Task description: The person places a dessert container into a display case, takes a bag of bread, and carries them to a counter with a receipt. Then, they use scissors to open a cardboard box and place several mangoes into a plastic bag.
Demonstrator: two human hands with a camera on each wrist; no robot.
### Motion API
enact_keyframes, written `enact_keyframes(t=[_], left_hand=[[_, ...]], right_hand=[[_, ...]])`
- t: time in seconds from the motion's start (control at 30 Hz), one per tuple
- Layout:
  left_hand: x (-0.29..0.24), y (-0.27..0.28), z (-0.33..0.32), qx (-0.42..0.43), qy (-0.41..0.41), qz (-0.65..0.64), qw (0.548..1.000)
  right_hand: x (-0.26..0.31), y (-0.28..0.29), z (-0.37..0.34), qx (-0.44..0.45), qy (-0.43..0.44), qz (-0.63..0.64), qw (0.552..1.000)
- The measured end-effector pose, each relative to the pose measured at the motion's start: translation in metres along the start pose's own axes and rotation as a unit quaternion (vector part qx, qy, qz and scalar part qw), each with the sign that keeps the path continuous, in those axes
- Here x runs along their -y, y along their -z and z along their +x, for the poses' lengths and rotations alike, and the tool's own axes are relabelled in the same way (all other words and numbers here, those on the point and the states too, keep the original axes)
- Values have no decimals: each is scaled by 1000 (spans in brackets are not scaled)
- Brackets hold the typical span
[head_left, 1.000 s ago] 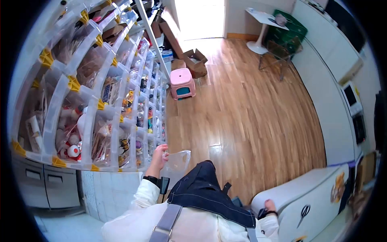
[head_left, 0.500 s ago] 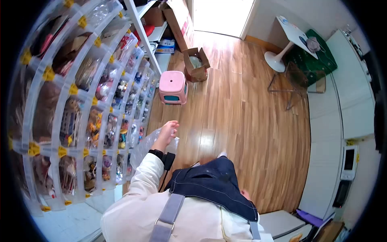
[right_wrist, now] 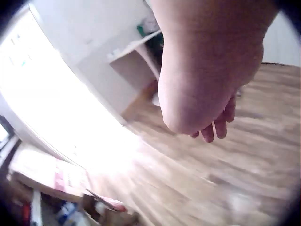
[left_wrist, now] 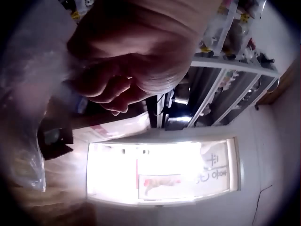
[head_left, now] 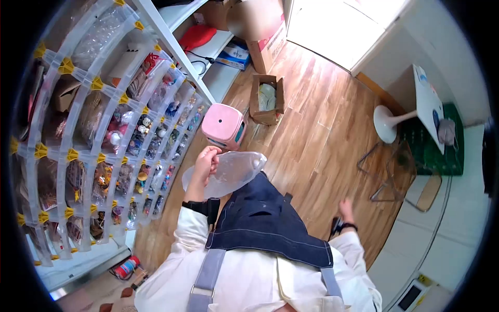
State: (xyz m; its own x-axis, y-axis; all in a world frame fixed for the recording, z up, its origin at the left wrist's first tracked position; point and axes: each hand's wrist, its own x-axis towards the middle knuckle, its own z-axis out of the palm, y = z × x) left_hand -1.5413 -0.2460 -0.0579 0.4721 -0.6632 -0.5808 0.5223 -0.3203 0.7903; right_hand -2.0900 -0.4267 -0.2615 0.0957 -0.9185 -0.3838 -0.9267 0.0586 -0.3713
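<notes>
My left hand (head_left: 207, 164) pinches a translucent plastic bag (head_left: 235, 170) with curled fingers. The bag spreads out to the right of the hand, in front of the dark apron. In the left wrist view the hand (left_wrist: 136, 56) shows its curled fingers, and the crinkled clear plastic (left_wrist: 28, 94) hangs along the left edge. On the other side of the body my right hand (head_left: 345, 209) hangs over the wooden floor, holding nothing. Its fingers (right_wrist: 220, 128) hang loosely in the right wrist view.
Clear drawers (head_left: 86, 156) with yellow corners, full of small goods, line the left. A pink stool (head_left: 221, 122) and an open cardboard box (head_left: 267, 117) stand ahead on the floor. A white table (head_left: 429, 106) and a chair (head_left: 397, 174) are at the right. A bright doorway (head_left: 343, 31) lies beyond.
The head view has turned, so the stool, box and drawers stand differently in it. The bag now spreads to the left hand's right, and the right hand has swung out from the body.
</notes>
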Motion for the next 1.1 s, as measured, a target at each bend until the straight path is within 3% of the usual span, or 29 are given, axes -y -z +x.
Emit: enact_keyframes(t=[0.03,0.07,0.13,0.17,0.27,0.33,0.43,0.53,0.6,0.67,0.73,0.8,0.83,0.9,1.0,1.03,1.1], left_hand=[[-14,-8,5,-13,-11,-10,1000],[-19,-11,19,-17,-9,-21,1000],[-32,-14,46,-17,-22,-84,996],[-32,-15,68,-54,12,-74,996],[-30,-26,112,-84,29,-62,994],[-35,-37,125,-52,25,31,998],[-10,-49,150,-45,72,69,994],[16,-71,175,-124,95,34,987],[43,-88,191,-242,56,17,969],[61,-111,209,-313,50,-34,948],[88,-140,225,-454,32,-112,883],[115,-173,241,-597,7,-178,782],[127,-184,247,-604,20,-177,777],[152,-202,258,-608,165,-201,750],[193,-192,253,-584,239,-277,725],[199,-188,254,-584,256,-236,733],[208,-179,253,-573,256,-270,731]], right_hand=[[30,27,53,-32,60,-18,998],[40,37,114,-32,55,74,995],[153,99,140,-56,94,290,951],[195,109,166,-58,109,283,951],[268,120,215,30,77,343,935],[319,100,252,165,43,333,927],[364,29,324,248,88,290,920],[406,-73,389,336,120,217,908],[403,-168,439,338,136,140,921],[423,-223,461,295,196,-26,935],[448,-279,481,330,167,5,929],[461,-342,514,371,225,3,901],[469,-366,524,344,187,5,920],[490,-394,534,306,145,-8,941],[479,-462,566,272,132,-28,953],[467,-490,577,262,123,-26,957],[444,-543,595,240,100,-16,966]])
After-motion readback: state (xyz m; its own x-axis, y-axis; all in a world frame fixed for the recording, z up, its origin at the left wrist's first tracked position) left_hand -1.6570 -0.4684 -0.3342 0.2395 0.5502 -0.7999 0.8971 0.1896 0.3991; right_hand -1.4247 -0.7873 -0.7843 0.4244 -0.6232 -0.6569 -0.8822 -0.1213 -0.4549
